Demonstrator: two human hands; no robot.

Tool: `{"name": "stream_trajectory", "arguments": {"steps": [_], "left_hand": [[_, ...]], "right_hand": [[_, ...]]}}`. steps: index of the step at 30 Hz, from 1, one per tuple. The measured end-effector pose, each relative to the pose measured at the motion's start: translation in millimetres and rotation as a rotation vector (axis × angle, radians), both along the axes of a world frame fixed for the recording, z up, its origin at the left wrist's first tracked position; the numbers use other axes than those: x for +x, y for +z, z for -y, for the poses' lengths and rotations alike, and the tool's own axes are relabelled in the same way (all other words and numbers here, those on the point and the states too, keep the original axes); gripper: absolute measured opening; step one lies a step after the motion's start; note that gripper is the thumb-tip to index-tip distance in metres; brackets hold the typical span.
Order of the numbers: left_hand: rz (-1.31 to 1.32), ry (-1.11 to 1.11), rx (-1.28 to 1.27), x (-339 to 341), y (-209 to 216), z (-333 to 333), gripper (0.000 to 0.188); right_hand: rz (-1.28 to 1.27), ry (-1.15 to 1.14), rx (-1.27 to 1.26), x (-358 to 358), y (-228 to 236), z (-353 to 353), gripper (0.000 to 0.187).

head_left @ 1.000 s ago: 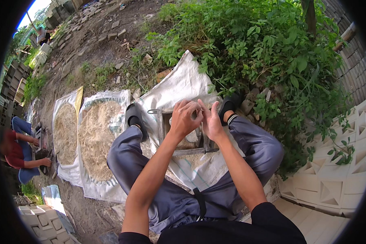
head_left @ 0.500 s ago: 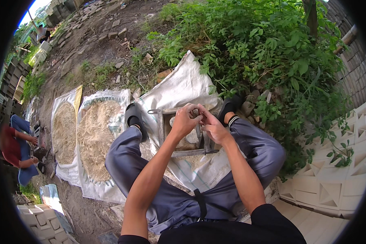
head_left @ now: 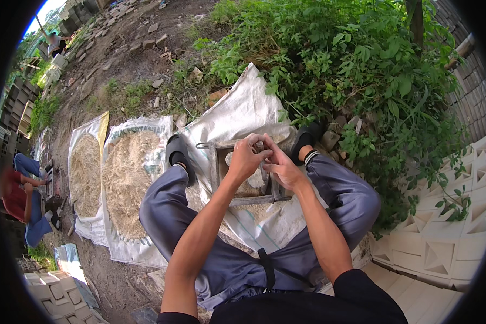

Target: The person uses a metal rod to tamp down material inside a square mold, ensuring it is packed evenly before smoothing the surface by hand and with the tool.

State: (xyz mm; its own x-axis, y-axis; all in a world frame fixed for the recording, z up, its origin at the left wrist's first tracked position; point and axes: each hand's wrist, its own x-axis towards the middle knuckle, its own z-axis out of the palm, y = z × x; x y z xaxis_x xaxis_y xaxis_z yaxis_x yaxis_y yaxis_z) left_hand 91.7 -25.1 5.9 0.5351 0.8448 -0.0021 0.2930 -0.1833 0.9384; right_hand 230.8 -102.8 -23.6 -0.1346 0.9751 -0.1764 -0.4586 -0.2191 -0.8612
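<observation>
Both hands at frame centre, over metal mould box on white sack btwn the feet: left hand w/ fingers curled shut, right hand pinched against it, seemingly on some small bit — can't tell what, hidden by fingers. Best kept low over mould, pressure even, wrists steady so nothing drops in the mix. Mould long axis roughly left-right in frame, open top up, thin handle pointing to frame left.
</observation>
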Motion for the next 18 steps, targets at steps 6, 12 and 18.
{"name": "stream_trajectory", "arguments": {"steps": [6, 12, 18], "left_hand": [[0.011, -0.001, -0.032, -1.5, -0.4, -1.6, 0.027], [0.040, 0.033, 0.039, 2.4, -0.7, -0.4, 0.026], [-0.030, 0.072, 0.102, -4.9, 7.6, -4.0, 0.029]], "right_hand": [[-0.028, -0.006, -0.011, 1.0, 0.2, 0.6, 0.087], [-0.023, -0.001, 0.003, 0.7, -1.4, -0.4, 0.089], [0.170, -0.076, 0.147, -15.6, -5.4, -10.0, 0.061]]}}
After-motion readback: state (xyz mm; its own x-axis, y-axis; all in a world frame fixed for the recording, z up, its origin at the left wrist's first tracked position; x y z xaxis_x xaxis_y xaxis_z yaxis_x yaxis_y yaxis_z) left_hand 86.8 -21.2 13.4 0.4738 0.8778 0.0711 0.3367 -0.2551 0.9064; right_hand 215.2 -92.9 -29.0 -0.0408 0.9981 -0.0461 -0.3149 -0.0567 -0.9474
